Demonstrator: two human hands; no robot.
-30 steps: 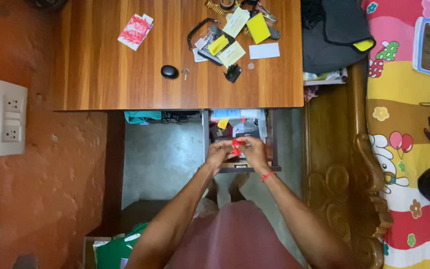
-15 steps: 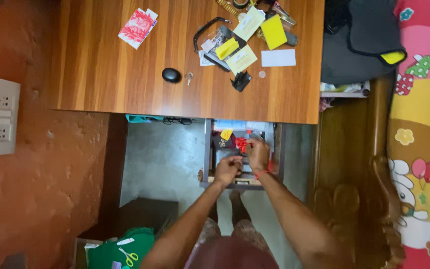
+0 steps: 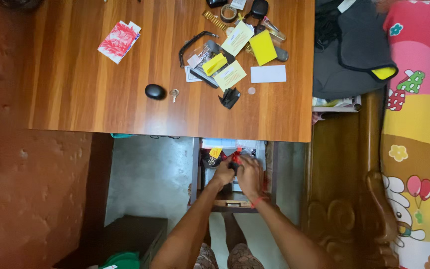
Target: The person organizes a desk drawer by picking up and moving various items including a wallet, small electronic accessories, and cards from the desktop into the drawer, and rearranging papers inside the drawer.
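Note:
Both my hands reach into an open drawer (image 3: 195,172) under the wooden desk (image 3: 100,99). My left hand (image 3: 223,173) and my right hand (image 3: 250,175) meet over the drawer's contents, with a small red item (image 3: 235,157) showing at their fingertips. Which hand grips it I cannot tell. A red band sits on my right wrist. A yellow tag (image 3: 216,152) and dark pouches lie in the drawer beside the hands.
On the desk lie a red-and-white packet (image 3: 119,41), a black oval case (image 3: 155,91), a small key (image 3: 173,93), and a heap of yellow notes, cards and straps (image 3: 235,45). A carved wooden bed frame (image 3: 369,199) with a colourful sheet stands right.
My hands have gone deeper into the drawer with the red item, and the left hand has closed in on the right. The view has shifted, so the wall sockets are out of sight.

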